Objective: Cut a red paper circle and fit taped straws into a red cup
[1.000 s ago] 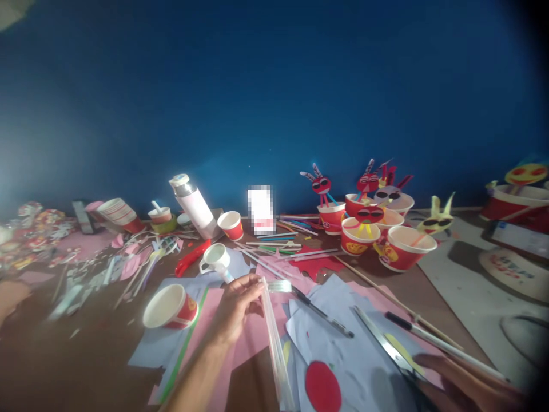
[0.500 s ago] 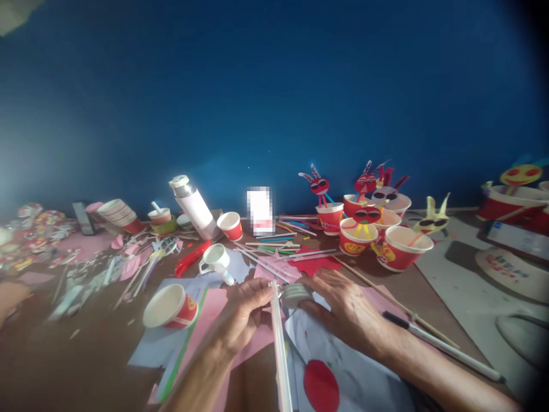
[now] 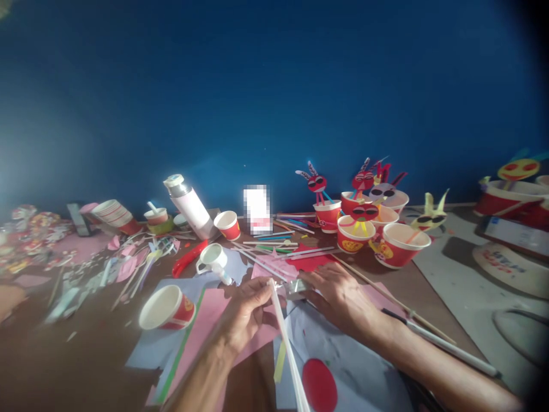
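Note:
My left hand (image 3: pixel 246 312) is closed in a pinch round the top end of a bundle of clear plastic straws (image 3: pixel 288 350), which slants down toward the bottom edge. My right hand (image 3: pixel 338 294) lies just right of it with its fingers curled on a small roll of clear tape (image 3: pixel 297 288), held against the straws' top end. Both hands hover over pink paper (image 3: pixel 208 320) and pale blue paper sheets (image 3: pixel 343 366). A red paper circle (image 3: pixel 319 384) lies on the blue sheet below the hands.
A tipped red paper cup (image 3: pixel 167 308) and a white mug (image 3: pixel 213 258) sit left of my hands. Red cups with paper faces (image 3: pixel 364 226) stand behind, with loose straws, a white bottle (image 3: pixel 189 206), a red cutter (image 3: pixel 189 257) and a long pen (image 3: pixel 441 343) at right.
My right hand came up from the lower right, where it was near scissors, to the tape roll beside the straws. The straw bundle has tilted slightly; the view has shifted a little.

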`<state>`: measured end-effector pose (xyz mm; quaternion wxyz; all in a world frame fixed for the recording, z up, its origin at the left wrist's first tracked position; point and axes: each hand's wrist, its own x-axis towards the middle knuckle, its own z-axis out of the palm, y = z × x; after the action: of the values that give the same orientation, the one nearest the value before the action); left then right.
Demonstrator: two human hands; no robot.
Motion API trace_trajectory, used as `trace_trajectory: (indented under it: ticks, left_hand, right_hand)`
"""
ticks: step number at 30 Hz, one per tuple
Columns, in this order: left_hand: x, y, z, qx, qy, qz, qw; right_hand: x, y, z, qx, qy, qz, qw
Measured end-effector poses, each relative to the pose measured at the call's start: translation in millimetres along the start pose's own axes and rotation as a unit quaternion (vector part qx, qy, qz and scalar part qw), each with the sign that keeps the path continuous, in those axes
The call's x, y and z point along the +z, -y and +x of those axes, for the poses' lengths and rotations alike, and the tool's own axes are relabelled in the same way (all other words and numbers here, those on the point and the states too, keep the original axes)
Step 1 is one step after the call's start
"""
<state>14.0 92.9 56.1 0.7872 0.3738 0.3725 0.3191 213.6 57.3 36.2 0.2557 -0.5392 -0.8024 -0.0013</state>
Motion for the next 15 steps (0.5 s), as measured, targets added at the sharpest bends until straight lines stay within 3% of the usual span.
trace_trajectory:
  ticks: [6,9,12,15]
  left_hand:
    - [-8.0,10,4,-0.006,0.046,-0.062,0.997]
    - [-12.6,11,5,0.014,0.058,-0.081,0.995]
    - [-16.3,8,5,0.026,0.055,-0.086,0.994]
    - [-18.6,4,5,0.029,0.027,-0.086,0.996]
  right_hand:
    - [-6,1,10,0.073,0.043,0.107,0.991]
    - [-12,-2,5,0.088,0.060,0.098,0.990]
    - [-23,-14,-25,0.105,0.088,0.047,0.989]
    - [-29,-33,-85,0.160,0.086,0.019,0.983]
